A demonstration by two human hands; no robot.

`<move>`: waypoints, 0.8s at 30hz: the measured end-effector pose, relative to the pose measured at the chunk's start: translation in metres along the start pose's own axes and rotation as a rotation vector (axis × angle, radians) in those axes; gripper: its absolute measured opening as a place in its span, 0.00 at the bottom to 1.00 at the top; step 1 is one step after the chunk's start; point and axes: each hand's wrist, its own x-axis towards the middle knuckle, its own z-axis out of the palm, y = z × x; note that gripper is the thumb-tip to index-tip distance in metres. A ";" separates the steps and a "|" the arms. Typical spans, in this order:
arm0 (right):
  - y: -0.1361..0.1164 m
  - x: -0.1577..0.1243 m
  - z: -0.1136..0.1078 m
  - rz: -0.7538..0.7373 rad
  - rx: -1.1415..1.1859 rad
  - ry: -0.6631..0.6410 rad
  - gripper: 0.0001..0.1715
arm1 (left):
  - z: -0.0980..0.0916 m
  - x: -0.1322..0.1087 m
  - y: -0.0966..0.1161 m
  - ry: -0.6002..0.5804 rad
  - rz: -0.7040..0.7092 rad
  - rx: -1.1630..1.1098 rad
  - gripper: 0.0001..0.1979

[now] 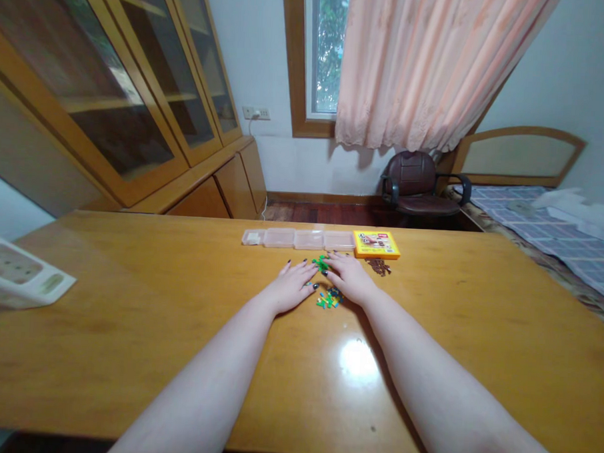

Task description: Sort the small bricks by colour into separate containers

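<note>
My left hand (293,286) lies flat on the table with its fingers spread, at the left of a small heap of green pieces (322,263). From the other side my right hand (350,277) reaches over the same green pieces, fingers stretched out and palm down. Between my wrists is a loose pile of tiny mixed pieces (329,299) in green, yellow and blue, like small building bricks. A few more bits peek out beside my left fingers. What lies under my palms is hidden.
Several clear plastic boxes (280,237) stand in a row at the table's far edge, beside a yellow box (376,244). Brown pieces (379,266) lie in front of it. A white plastic object (22,272) stands at the left; an office chair (416,185) is beyond the table.
</note>
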 end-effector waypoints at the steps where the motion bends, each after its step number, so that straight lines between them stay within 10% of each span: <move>1: -0.001 -0.001 0.000 -0.033 -0.029 -0.054 0.27 | 0.000 0.000 0.000 0.004 0.012 -0.018 0.25; 11: -0.013 0.000 0.003 -0.151 -0.153 -0.184 0.36 | 0.003 0.011 -0.012 0.370 -0.081 -0.229 0.20; 24: -0.020 0.005 0.013 -0.138 -0.169 -0.170 0.35 | 0.008 0.019 -0.015 0.393 -0.192 -0.157 0.19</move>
